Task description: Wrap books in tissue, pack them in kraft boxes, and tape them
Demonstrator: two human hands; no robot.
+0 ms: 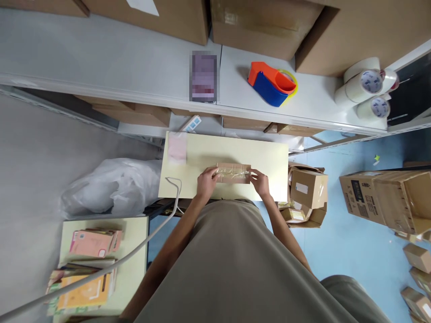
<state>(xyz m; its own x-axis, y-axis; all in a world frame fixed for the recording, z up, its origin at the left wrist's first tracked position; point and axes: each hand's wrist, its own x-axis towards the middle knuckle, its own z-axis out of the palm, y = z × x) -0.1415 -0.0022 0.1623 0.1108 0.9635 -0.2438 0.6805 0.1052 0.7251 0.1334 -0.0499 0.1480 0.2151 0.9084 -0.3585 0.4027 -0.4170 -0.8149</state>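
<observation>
A small, flat cardboard box (233, 174) with clear tape along its upper face lies on the pale yellow table (262, 154). My left hand (206, 183) holds its left end, with the thumb and fingers closed at the edge. Around the right end, the fingers of my right hand (260, 184) are pinched in the same way. Pale pink paper (177, 147) rests at the table's far left corner. Close to my left hand, a grey cable (175, 202) loops over the table's edge.
On the shelf (134, 58) beyond are an orange and blue tape dispenser (272, 85), several tape rolls (365, 92) and cardboard boxes. Left are a white plastic bag (117, 186) and a side table with packets (90, 242). Right stands an open carton of boxes (308, 187).
</observation>
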